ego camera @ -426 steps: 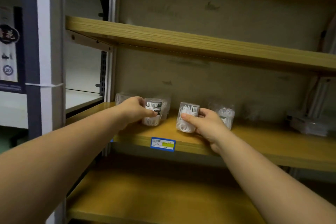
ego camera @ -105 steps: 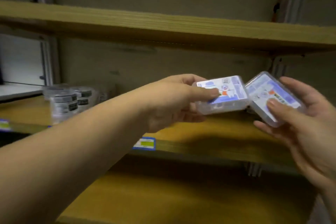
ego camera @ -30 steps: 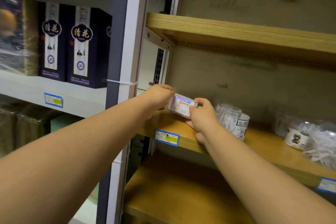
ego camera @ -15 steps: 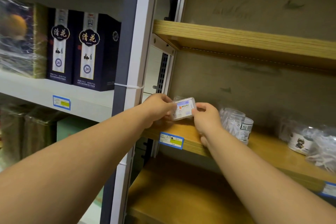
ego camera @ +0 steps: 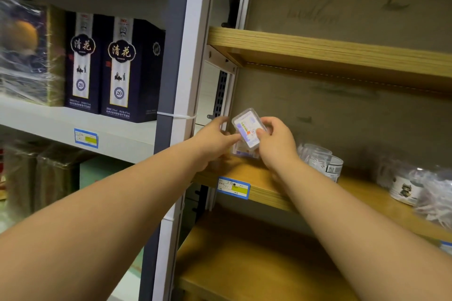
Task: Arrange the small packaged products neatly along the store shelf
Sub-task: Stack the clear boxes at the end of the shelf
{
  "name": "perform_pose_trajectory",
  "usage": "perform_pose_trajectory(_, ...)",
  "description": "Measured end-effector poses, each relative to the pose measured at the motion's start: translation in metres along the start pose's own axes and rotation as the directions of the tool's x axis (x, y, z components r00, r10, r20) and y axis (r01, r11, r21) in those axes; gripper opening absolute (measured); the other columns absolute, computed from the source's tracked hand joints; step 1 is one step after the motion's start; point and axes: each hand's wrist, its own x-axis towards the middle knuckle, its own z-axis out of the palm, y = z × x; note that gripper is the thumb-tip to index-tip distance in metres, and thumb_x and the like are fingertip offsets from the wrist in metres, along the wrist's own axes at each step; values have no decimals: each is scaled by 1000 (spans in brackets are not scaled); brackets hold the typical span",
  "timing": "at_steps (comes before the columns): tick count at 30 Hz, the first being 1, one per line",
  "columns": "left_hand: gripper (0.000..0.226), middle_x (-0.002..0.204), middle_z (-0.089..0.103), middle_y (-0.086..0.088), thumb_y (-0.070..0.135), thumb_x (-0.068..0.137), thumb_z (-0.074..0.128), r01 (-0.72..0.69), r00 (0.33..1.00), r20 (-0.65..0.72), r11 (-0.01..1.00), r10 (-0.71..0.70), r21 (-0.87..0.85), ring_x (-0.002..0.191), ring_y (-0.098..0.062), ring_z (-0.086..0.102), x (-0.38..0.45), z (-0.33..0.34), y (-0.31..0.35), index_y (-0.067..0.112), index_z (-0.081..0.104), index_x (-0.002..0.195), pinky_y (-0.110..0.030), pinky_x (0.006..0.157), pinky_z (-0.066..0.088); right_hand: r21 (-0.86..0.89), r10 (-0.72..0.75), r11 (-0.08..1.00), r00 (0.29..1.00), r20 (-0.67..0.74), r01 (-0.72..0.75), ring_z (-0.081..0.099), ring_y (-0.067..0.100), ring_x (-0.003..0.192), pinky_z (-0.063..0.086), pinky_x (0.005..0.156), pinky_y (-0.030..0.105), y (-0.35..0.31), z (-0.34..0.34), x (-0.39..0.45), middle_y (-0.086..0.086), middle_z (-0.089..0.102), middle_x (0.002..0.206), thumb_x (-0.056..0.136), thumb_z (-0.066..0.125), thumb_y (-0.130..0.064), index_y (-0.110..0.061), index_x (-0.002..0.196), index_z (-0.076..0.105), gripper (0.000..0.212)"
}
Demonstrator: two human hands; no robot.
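Both hands, the left hand and right hand, now pinch the small clear plastic labelled box tipped upright from flat at the wooden shelf corner, nearly placed.

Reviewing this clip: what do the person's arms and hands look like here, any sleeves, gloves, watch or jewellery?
Both forearms are bare right up to the frame edge, with no sleeve showing. The left hand and right hand have no gloves. No watch, bracelet or ring is visible on the wrists or on the fingers that show; the left fingertips are blurred.
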Motion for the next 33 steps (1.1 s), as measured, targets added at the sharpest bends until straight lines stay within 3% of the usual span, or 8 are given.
perform_pose_trajectory(3, 53, 136, 60, -3, 21, 100, 58, -142, 989, -11, 985, 144, 102, 104, -15, 58, -2, 0, 1, 25, 40, 150, -23, 74, 53, -120, -28, 992, 999, 33, 32, 63, 22, 113, 58, 89, 37, 4, -2, 4, 6, 65, 128, 104, 51, -13, -18, 134, 64, 33)
perform_pose_trajectory(5, 40, 126, 64, -1, 21, 100, 58, -147, 988, -11, 966, 153, 215, 100, -14, 59, -1, 5, -1, 20, 51, 140, -28, 81, 56, -186, -28, 982, 999, 24, 32, 60, 22, 110, 54, 96, 36, 7, -1, 4, 10, 58, 135, 105, 51, -12, -20, 135, 66, 34)
perform_pose_trajectory(8, 27, 110, 67, -2, 29, 96, 63, -83, 993, -48, 940, 105, 332, 92, -18, 64, 7, 9, -6, 17, 58, 120, -38, 87, 58, -208, 26, 978, 999, -22, -30, 50, 20, 98, 44, 93, 26, 16, 2, 5, 11, 44, 140, 105, 47, -7, -22, 140, 62, 41)
perform_pose_trajectory(11, 38, 114, 67, -5, 30, 95, 65, -47, 996, -51, 911, 75, 410, 99, -22, 64, 13, 10, -13, 16, 56, 128, -39, 89, 56, -178, 128, 975, 991, -48, -135, 59, 27, 110, 51, 102, 36, 22, 7, 0, 12, 50, 144, 102, 49, -4, -16, 142, 55, 43)
perform_pose_trajectory(14, 47, 119, 68, -3, 30, 92, 69, -39, 995, -66, 881, 80, 471, 102, -22, 64, 17, 12, -19, 20, 54, 136, -40, 89, 56, -123, 182, 974, 981, -72, -189, 60, 30, 122, 54, 102, 45, 24, 11, -5, 12, 62, 137, 100, 48, -1, -11, 137, 59, 40)
perform_pose_trajectory(23, 46, 116, 69, -5, 29, 89, 72, 1, 992, -103, 837, 66, 548, 102, -24, 64, 26, 16, -20, 17, 59, 132, -40, 89, 54, -240, 245, 941, 970, -6, -239, 58, 31, 122, 53, 100, 42, 20, 9, -3, 13, 60, 138, 101, 51, -2, -9, 142, 53, 42)
perform_pose_trajectory(29, 64, 126, 66, -7, 36, 85, 76, 32, 992, -117, 808, 46, 588, 108, -26, 63, 22, 20, -13, 15, 52, 140, -33, 80, 50, -295, 266, 925, 963, 45, -242, 59, 31, 108, 51, 84, 37, 8, 4, -8, 17, 58, 132, 100, 52, -5, -6, 131, 52, 31)
perform_pose_trajectory(33, 59, 129, 64, -9, 41, 89, 68, -43, 972, -149, 757, 183, 652, 113, -29, 60, 11, 26, -4, 16, 50, 140, -38, 90, 52, -304, 212, 937, 971, 107, -171, 54, 34, 130, 45, 90, 34, -3, -5, -18, 14, 48, 150, 100, 52, -6, -7, 149, 39, 51)
